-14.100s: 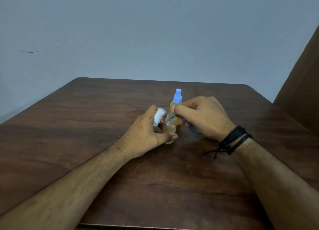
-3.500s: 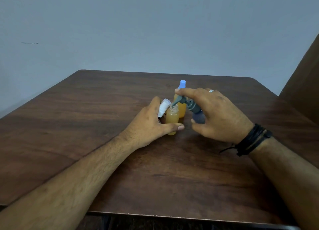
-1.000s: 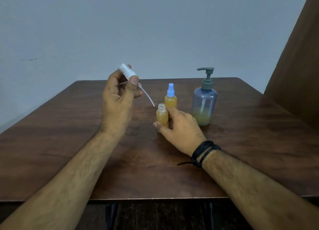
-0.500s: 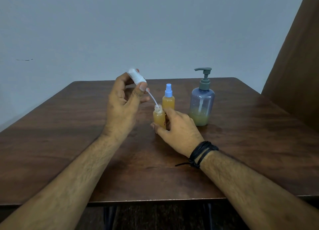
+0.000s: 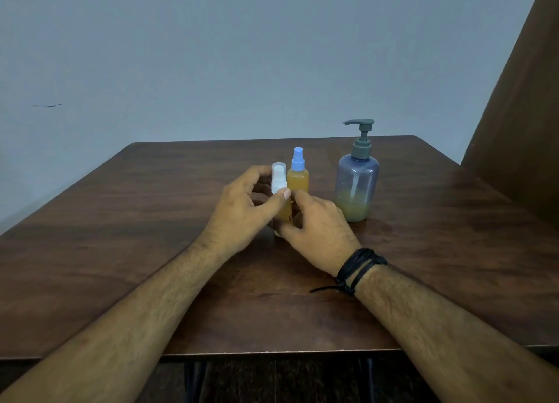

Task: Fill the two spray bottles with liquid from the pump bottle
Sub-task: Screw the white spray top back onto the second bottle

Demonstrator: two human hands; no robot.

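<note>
Since half a second ago, lowered from mid-air onto the neck of the small clear spray bottle of amber liquid [image 5: 285, 212]: the white sprayer cap [image 5: 278, 178], with its dip tube now gone from sight inside. Pinched at that cap by the left hand [image 5: 242, 212], thumb tip against the cap's lower edge and fingers curled round its far side, so the left grip closed on the cap. Wrapped round the lower body of the same bottle: the right hand [image 5: 317, 230], thumb low at the front and fingers bent behind, so the right grip closed on the bottle, which stands upright on the dark brown wooden surface [image 5: 121, 236]. Just behind and touching or nearly touching it, upright: the second small spray bottle with a blue sprayer top [image 5: 297, 174], filled with amber liquid almost to the shoulder. Further right and apart from both, upright: the translucent bluish pump bottle with a grey pump head [image 5: 357, 180], holding a low layer of yellowish liquid. Around the right wrist: a black corded wristband [image 5: 357, 269]. Behind the surface: a plain pale wall [image 5: 242, 54]; at far right: a brown panel [image 5: 520, 115].
</note>
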